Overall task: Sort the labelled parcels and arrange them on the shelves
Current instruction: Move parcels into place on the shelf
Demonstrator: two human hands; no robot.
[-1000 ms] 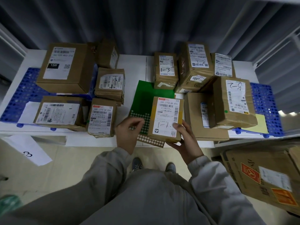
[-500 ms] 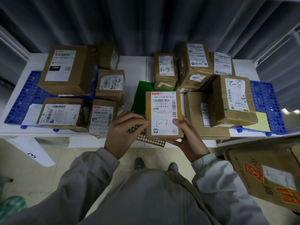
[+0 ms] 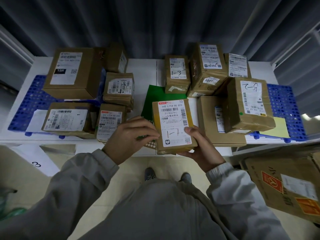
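Over the shelf edge [image 3: 86, 141], both hands [image 3: 131, 135] now grip the straightened "1-1" parcel [image 3: 173, 125].

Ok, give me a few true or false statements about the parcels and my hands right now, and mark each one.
1. The right hand grips the parcel marked 1-1. True.
2. The left hand rests on the parcel marked 1-3. False: it is at the left edge of the 1-1 parcel.
3. A green sheet lies under the held parcel. True.
4. The parcel with the black 15H tag sits on the right of the shelf. False: it is at the back left.
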